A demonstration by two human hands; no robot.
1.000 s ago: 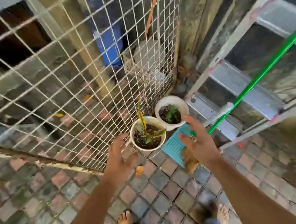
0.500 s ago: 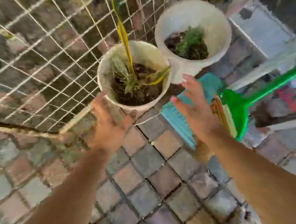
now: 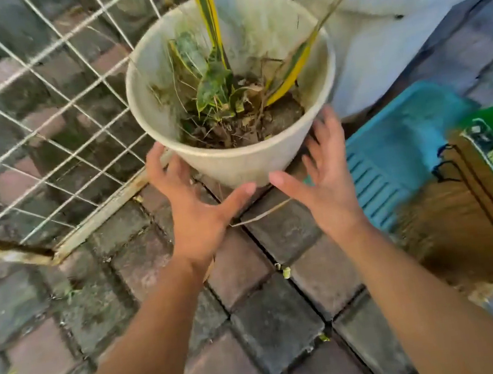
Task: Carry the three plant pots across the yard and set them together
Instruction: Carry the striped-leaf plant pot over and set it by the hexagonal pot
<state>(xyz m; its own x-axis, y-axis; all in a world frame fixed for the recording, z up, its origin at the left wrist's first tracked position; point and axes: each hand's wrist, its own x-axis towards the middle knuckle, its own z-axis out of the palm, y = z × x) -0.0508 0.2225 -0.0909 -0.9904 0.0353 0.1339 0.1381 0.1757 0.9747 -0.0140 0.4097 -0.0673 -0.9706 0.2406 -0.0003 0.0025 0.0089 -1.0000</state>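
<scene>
Head view, looking down at a paved floor (image 3: 281, 233) of squarish bricks, grey and dull red, rough and mossy at the joints. Standing on those bricks, hard against a white wire-mesh panel (image 3: 43, 98): a round, tapering cream plastic pot (image 3: 244, 161), its inner wall streaked with green grime. Growing from dark, crumbly soil littered with dry brown leaves: a plant (image 3: 214, 86) with stiff, mottled green blades edged in yellow, one tall blade running out of the top of the picture. Sitting just beside it on the far right, touching or nearly so: a second white pot (image 3: 378, 48), smooth-walled and blurred, holding a leafy green tuft.

Reaching in from below, the left hand (image 3: 195, 213), fingers spread, its grip apart, cupping toward the near left wall of the cream pot, thumb lying close under the pot's base. Mirroring it, the right hand (image 3: 328, 187), grip likewise apart, fingers fanned by the pot's right side; actual contact hard to judge.

Lying at the right: a ribbed teal plastic dustpan (image 3: 400, 157), and over it a straw-coloured grass broom (image 3: 462, 225) with a green plastic head.
</scene>
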